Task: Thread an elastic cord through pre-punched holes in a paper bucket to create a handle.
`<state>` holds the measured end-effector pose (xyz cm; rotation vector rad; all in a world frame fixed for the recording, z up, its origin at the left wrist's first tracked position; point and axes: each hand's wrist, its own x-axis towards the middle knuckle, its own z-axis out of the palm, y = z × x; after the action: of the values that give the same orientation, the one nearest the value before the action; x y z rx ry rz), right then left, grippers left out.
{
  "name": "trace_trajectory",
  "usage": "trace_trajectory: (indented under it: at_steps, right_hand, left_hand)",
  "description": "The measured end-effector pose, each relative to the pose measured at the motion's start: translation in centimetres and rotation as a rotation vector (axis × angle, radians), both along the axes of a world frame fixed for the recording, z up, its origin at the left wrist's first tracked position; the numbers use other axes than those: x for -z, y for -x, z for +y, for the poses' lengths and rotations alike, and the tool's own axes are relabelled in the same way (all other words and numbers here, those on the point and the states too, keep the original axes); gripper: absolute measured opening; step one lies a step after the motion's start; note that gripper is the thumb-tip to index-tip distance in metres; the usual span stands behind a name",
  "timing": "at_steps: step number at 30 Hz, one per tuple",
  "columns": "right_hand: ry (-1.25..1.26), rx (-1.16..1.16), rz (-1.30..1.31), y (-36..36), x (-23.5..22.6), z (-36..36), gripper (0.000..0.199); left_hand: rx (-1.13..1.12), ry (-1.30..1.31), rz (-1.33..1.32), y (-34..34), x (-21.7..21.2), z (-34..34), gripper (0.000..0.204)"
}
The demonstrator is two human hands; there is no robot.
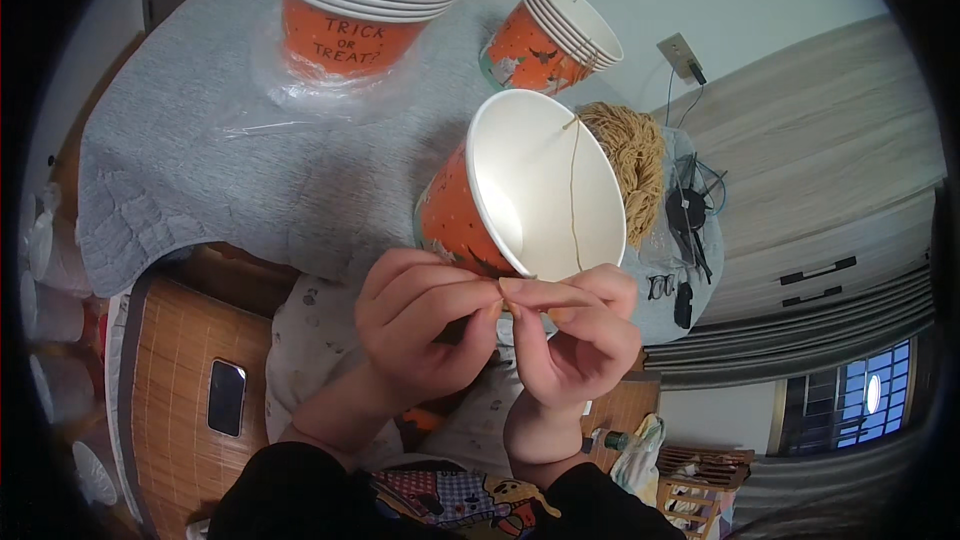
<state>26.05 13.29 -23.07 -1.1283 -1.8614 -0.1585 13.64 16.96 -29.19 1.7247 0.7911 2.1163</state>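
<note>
A white-lined paper bucket (535, 185) with an orange printed outside lies tilted at the table's near edge, its mouth toward me. Tan string (574, 180) is knotted at its far rim and runs across the opening down to my right fingers. My left hand (425, 315) is pinched closed at the near rim; what lies between its fingertips is too small to make out. Against it, fingertips touching, my right hand (580, 330) is also closed in a pinch, where the string disappears behind the fingers.
A tall stack of similar buckets (350, 45) in clear plastic stands far left; a shorter stack (550, 35) is behind the bucket. Right of it lie a tan string bundle (628, 155), glasses (661, 286) and a black cable (688, 210). A phone (227, 397) rests on a bamboo-mat seat.
</note>
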Motion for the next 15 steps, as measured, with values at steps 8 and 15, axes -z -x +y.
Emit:
trace_trajectory:
  at_steps: [8,15]
  right_hand:
    - [-0.075,-0.075,0.117,0.01,0.60,0.20,0.038]
    - [-0.057,-0.064,-0.109,-0.64,0.24,-0.29,0.050]
  left_hand:
    - [-0.007,0.021,0.020,0.26,-0.46,-0.22,0.024]
    - [-0.041,-0.002,0.033,0.13,-0.01,-0.08,0.024]
